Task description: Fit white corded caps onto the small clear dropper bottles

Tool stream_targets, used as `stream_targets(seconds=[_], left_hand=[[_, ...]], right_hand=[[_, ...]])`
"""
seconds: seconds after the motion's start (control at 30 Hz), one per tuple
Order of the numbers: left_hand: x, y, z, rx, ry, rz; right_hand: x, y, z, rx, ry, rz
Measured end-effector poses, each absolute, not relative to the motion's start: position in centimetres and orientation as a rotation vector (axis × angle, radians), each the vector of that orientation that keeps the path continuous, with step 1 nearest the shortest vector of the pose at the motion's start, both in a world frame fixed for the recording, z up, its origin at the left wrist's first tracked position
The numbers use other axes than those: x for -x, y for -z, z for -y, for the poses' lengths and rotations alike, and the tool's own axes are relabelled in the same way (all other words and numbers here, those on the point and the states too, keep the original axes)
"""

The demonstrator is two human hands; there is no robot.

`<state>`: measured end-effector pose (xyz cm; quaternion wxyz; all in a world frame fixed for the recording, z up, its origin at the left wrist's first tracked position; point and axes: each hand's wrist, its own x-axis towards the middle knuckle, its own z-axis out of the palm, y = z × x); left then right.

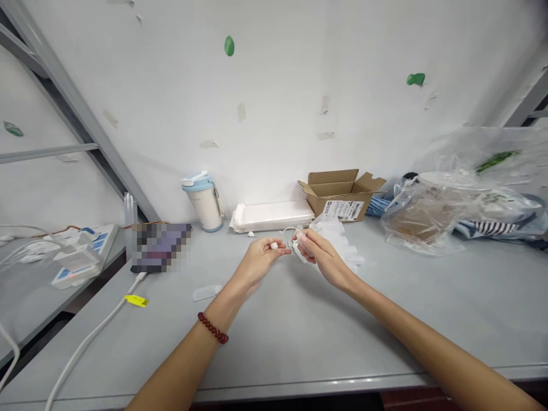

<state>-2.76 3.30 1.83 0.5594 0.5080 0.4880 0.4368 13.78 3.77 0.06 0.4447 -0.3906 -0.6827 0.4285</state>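
Observation:
A thin white cable (290, 229) spans the space between my two hands above the grey table, partly coiled. My left hand (261, 257) is closed, with a small white connector (274, 245) of that cable between its fingers. Fingers bent, my right hand (321, 254) grips the cable and a white end piece. The fingers hide part of the coil. Behind my right hand lies a heap of translucent plastic pieces (349, 251). One more translucent plastic piece (206, 293) rests left of my left forearm. A small white plug-like bit (250, 234) sits just beyond my left hand.
Along the wall stand a cream-and-blue cup (206, 206), a stack of white trays (274, 214) and an open cardboard box (342, 197). Clear plastic bags (423, 214) fill the right. At left are a blurred phone-like device (159, 248), its white cable (94, 334) and power strips (81, 257).

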Motion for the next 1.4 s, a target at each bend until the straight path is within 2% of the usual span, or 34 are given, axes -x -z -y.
stream_targets(seconds=[0.13,0.37,0.83,1.13,1.4], left_hand=[[3.0,-1.6,-3.5,-1.297,-1.020,-1.125],[3.3,-1.0,-3.8,-1.553,-0.854,-1.037],[3.6,-1.9,-2.9,-1.942,-0.596,-1.233],[3.8,-1.9,-3.3,-1.673,-0.501,-1.050],[3.6,-1.9,-3.3,-1.623,-0.638,-1.002]], right_hand=[[-14.0,0.6,-4.1,1.051,-0.943,1.747],[-14.1,0.6,-4.2,1.113,-0.972,1.804],[-14.3,0.4,-4.1,1.132,-0.938,2.052],[-14.4,0.5,-3.9,1.049,-1.102,1.998],[-13.5,-0.4,-3.3,0.985,-1.465,1.542]])
